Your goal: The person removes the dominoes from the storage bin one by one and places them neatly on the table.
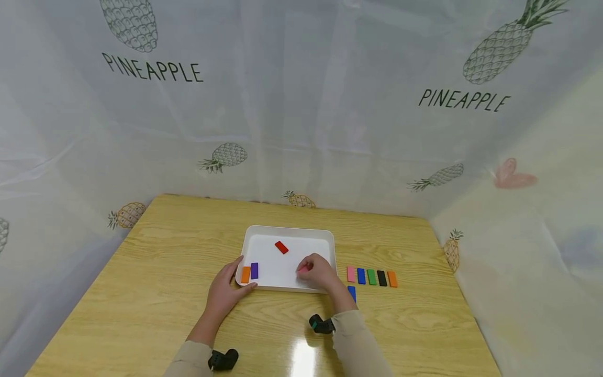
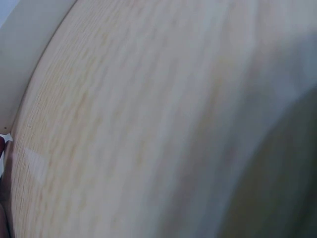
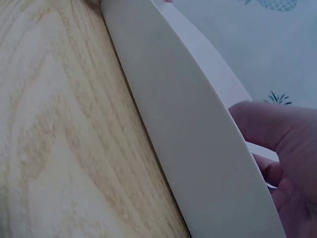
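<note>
A white tray [image 1: 278, 269] lies on the wooden table. My left hand [image 1: 221, 294] rests around its near left corner, fingers along the left side and thumb at the front edge. Inside that corner are an orange tile [image 1: 246, 275] and a purple tile [image 1: 255, 270], side by side. Over the right part of the tray, my right hand [image 1: 317, 272] pinches a pink tile [image 1: 302, 270] between thumb and fingers. A red tile [image 1: 281, 247] lies slanted near the tray's back. The right wrist view has that hand's fingers just past the tray wall [image 3: 183, 119]; the pink tile is hidden there.
Right of the tray stands a row of tiles: pink [image 1: 350, 274], blue [image 1: 361, 276], green [image 1: 371, 277], black [image 1: 382, 278] and orange [image 1: 392, 279]. Another blue tile [image 1: 352, 293] lies below the row, partly behind the right forearm. A pineapple-print curtain [image 1: 301, 115] hangs behind the table [image 1: 198, 225].
</note>
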`<state>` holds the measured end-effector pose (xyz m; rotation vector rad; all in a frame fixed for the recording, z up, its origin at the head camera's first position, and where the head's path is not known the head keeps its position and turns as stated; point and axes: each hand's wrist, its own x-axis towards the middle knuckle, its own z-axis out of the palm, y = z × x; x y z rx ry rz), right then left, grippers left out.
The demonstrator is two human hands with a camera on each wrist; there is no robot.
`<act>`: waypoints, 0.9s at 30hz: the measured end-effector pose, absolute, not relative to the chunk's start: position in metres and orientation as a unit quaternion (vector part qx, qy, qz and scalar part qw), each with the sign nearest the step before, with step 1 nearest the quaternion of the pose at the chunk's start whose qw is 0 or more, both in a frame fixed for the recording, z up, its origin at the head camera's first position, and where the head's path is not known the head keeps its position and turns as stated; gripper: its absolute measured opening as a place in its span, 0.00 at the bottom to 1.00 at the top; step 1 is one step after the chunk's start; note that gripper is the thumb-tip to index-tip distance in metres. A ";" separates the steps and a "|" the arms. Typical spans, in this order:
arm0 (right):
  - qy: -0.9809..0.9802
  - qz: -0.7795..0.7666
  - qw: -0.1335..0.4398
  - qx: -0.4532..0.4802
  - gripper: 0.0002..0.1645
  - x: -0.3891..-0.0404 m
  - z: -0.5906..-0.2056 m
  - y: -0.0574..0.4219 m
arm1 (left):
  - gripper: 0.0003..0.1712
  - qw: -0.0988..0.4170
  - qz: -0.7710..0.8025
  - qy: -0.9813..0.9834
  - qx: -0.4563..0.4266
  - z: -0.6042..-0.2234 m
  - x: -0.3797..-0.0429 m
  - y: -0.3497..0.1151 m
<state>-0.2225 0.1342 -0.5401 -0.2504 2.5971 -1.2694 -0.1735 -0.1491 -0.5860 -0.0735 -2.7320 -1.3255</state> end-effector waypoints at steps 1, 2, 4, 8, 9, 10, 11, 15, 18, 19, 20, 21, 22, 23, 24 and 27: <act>0.889 -0.434 0.118 -0.085 0.05 -0.221 -0.539 0.134 | 0.54 0.053 -0.436 -0.898 -0.024 -0.586 -0.173 -0.150; 0.890 -0.433 0.114 -0.085 0.06 -0.220 -0.539 0.134 | 0.54 0.054 -0.436 -0.898 -0.025 -0.587 -0.173 -0.150; 0.892 -0.433 0.104 -0.079 0.09 -0.217 -0.536 0.134 | 0.54 0.055 -0.436 -0.898 -0.027 -0.588 -0.173 -0.150; 0.886 -0.453 0.073 -0.062 0.13 -0.208 -0.527 0.136 | 0.54 0.056 -0.437 -0.897 -0.030 -0.588 -0.174 -0.151; 0.884 -0.460 0.065 -0.058 0.13 -0.205 -0.524 0.136 | 0.54 0.056 -0.438 -0.897 -0.030 -0.588 -0.174 -0.151; 0.881 -0.466 0.059 -0.051 0.13 -0.203 -0.520 0.137 | 0.54 0.056 -0.438 -0.897 -0.029 -0.588 -0.174 -0.151; 0.879 -0.472 0.053 -0.047 0.13 -0.200 -0.517 0.137 | 0.54 0.056 -0.439 -0.896 -0.029 -0.588 -0.175 -0.151; 0.873 -0.485 0.026 -0.035 0.14 -0.191 -0.509 0.142 | 0.54 0.056 -0.437 -0.897 -0.030 -0.587 -0.175 -0.150; 0.859 -0.510 0.011 -0.026 0.15 -0.186 -0.503 0.145 | 0.54 0.058 -0.435 -0.898 -0.031 -0.587 -0.175 -0.151; 0.852 -0.522 0.007 -0.022 0.16 -0.184 -0.501 0.146 | 0.54 0.059 -0.436 -0.898 -0.032 -0.586 -0.175 -0.151; 0.844 -0.536 0.002 -0.019 0.16 -0.182 -0.499 0.147 | 0.54 0.060 -0.435 -0.898 -0.033 -0.586 -0.175 -0.151; 0.835 -0.549 -0.004 -0.015 0.15 -0.180 -0.497 0.147 | 0.54 0.062 -0.436 -0.897 -0.034 -0.586 -0.175 -0.151; 0.829 -0.559 -0.009 -0.010 0.15 -0.179 -0.496 0.148 | 0.54 0.063 -0.437 -0.897 -0.036 -0.586 -0.175 -0.151; 0.824 -0.567 -0.015 -0.003 0.14 -0.177 -0.494 0.149 | 0.54 0.064 -0.437 -0.897 -0.036 -0.586 -0.175 -0.151; 0.819 -0.573 -0.019 0.007 0.14 -0.175 -0.493 0.150 | 0.54 0.065 -0.437 -0.896 -0.037 -0.587 -0.175 -0.151; 0.813 -0.580 -0.028 0.039 0.12 -0.170 -0.491 0.154 | 0.54 0.065 -0.437 -0.897 -0.037 -0.587 -0.175 -0.151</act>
